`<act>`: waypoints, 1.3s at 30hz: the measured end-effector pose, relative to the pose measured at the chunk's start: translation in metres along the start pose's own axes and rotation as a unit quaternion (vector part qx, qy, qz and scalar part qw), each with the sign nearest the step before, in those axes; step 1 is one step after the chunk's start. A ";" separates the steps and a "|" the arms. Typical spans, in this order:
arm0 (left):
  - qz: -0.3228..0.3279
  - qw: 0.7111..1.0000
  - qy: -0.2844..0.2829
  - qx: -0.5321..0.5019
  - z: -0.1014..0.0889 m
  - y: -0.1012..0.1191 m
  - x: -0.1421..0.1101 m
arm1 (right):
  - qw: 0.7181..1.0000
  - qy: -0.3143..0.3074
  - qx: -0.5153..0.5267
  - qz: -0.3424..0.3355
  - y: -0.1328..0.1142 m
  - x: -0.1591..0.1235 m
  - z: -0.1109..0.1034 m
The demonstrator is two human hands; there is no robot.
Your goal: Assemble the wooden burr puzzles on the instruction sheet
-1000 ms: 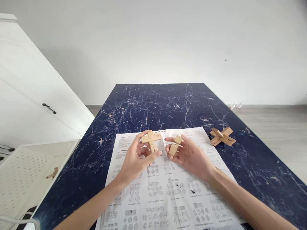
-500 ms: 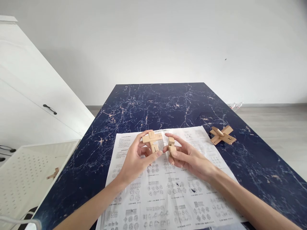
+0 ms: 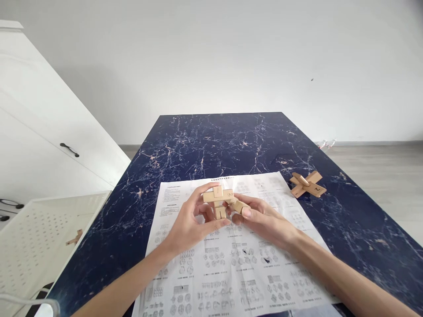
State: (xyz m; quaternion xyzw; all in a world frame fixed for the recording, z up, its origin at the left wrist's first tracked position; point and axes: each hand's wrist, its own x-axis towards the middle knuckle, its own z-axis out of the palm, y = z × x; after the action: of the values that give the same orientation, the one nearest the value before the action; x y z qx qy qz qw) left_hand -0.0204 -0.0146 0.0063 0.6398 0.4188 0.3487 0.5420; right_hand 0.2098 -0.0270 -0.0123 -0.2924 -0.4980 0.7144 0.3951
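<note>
My left hand (image 3: 194, 215) is closed around a partly joined wooden burr puzzle (image 3: 217, 195) made of several pale notched bars, thumb below and fingers behind. My right hand (image 3: 261, 215) pinches one notched wooden puzzle piece (image 3: 241, 205) between thumb and fingers. That piece's left end meets the right side of the puzzle; whether it sits in a notch is hidden. Both hands are above a printed instruction sheet (image 3: 185, 277) with rows of small diagrams.
An assembled wooden cross puzzle (image 3: 307, 185) marked with a number lies at the right on the dark blue marbled table (image 3: 211, 141). Left of the table, a white perforated surface (image 3: 39, 237) carries another small wooden piece (image 3: 75, 237). A white cabinet (image 3: 49, 110) stands at the left.
My left hand and its puzzle have shifted slightly right. My right hand has tilted its piece and brought it against the puzzle, closing the gap between them.
</note>
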 end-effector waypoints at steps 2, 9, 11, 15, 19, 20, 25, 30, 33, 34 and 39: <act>0.006 1.000 -0.002 0.003 0.001 0.001 0.000 | 1.000 -0.004 -0.008 0.006 0.000 0.000 0.002; 0.013 0.999 -0.021 0.026 0.002 0.004 0.000 | 1.000 -0.002 -0.010 0.012 0.002 0.001 0.005; 0.017 0.999 -0.030 0.040 0.001 0.003 0.000 | 1.000 -0.004 -0.016 0.012 0.002 0.001 0.004; 0.020 0.997 -0.035 0.059 0.001 0.002 0.000 | 0.999 0.010 -0.039 0.007 0.002 -0.001 0.003; 0.024 0.997 -0.029 0.065 0.001 0.002 0.001 | 0.999 0.029 -0.046 0.004 0.004 -0.002 0.005; 0.026 0.997 -0.028 0.066 0.001 0.002 0.001 | 0.999 0.032 -0.041 0.002 0.004 -0.002 0.006; 0.044 0.996 -0.026 0.069 0.001 -0.002 0.002 | 0.999 0.035 -0.033 -0.006 0.005 -0.002 0.009; 0.069 0.992 -0.048 0.095 0.000 -0.007 0.002 | 0.997 0.041 -0.064 -0.002 0.001 -0.002 0.010; 0.082 0.989 -0.058 0.106 0.001 -0.008 0.003 | 0.997 0.037 -0.069 -0.006 0.001 -0.002 0.011; 0.086 0.989 -0.058 0.108 0.001 -0.009 0.003 | 0.997 0.035 -0.068 -0.006 0.001 -0.002 0.011; 0.095 0.987 -0.060 0.115 0.004 -0.011 0.003 | 0.998 0.011 -0.062 -0.019 0.004 -0.002 0.012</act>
State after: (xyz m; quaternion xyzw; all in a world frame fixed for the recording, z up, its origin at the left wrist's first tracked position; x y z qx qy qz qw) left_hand -0.0177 -0.0129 -0.0048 0.7548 0.3597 0.3089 0.4533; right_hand 0.1999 -0.0358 -0.0123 -0.3148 -0.5424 0.6712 0.3952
